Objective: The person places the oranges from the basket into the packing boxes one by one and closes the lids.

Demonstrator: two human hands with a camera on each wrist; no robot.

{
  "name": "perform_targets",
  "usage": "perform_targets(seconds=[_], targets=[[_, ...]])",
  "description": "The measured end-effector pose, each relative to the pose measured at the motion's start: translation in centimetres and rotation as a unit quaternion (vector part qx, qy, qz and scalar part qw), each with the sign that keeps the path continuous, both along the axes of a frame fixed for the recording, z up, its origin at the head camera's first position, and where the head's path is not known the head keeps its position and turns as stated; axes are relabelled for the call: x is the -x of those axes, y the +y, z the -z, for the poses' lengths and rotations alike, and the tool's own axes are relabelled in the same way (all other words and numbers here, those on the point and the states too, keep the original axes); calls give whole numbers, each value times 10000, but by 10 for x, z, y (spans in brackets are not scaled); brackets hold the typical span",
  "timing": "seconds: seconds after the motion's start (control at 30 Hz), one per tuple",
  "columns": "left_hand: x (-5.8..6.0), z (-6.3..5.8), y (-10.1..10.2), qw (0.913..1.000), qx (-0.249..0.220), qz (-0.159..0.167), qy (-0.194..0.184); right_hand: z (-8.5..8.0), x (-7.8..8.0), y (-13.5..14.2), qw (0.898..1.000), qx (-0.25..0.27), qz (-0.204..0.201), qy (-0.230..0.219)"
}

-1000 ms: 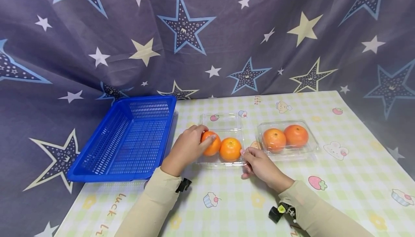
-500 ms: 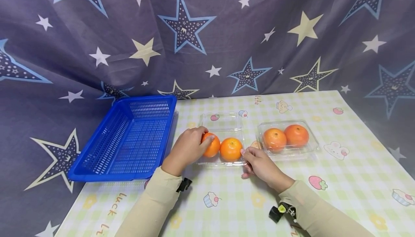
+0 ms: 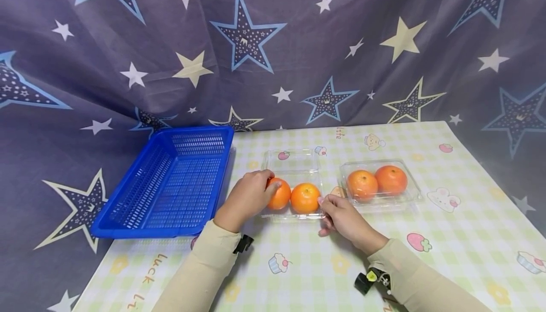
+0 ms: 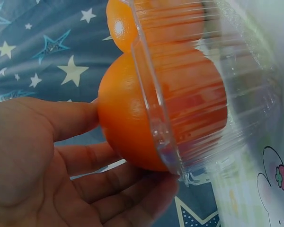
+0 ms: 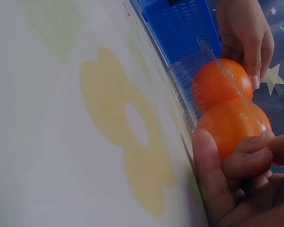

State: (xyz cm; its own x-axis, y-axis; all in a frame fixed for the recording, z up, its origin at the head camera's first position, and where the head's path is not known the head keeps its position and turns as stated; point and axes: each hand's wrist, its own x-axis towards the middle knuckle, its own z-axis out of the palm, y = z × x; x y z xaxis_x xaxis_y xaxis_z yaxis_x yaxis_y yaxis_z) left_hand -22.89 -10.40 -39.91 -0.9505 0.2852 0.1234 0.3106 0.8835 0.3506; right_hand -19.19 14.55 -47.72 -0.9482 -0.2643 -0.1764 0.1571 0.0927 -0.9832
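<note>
Two oranges sit side by side in a clear plastic clamshell box, whose lid lies folded back flat on the table. My left hand holds the left orange, thumb on the near side and fingers around its outer side. In the left wrist view this orange rises above the box rim. My right hand pinches the box's right edge beside the right orange. From the right wrist, that hand's fingers are seen against the clear wall.
On the left stands a blue perforated plastic basket with nothing in it. To the right is a closed clear box holding two more oranges. A checked cloth covers the table; a starry curtain hangs behind.
</note>
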Motion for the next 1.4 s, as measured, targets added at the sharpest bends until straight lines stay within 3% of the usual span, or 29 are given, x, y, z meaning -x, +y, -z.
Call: perform_targets(seconds=[0.2,0.47,0.87,1.03,1.17,1.27,1.4], targets=[[-3,0,0,9998,81,-33,-158,1,-1,-1,10000,-34,-38,10],[-5,3,-3,9993,298,74,231,3,-2,-5,10000,66,-68,-9],[-4,14,-9,9992,244,79,303,5,-7,-11,9998,149,20,-88],[2,21,-11,9987,-388,-37,337,1,-4,-13,9992,136,279,-251],[5,24,-12,9920,-1169,-255,408,-4,-4,-14,9981,129,563,-225],[6,24,-11,9822,-1805,-437,288,-8,-6,-14,9975,53,688,-137],[1,15,-9,9591,-2756,-602,-213,-17,-10,-11,9969,-397,676,85]])
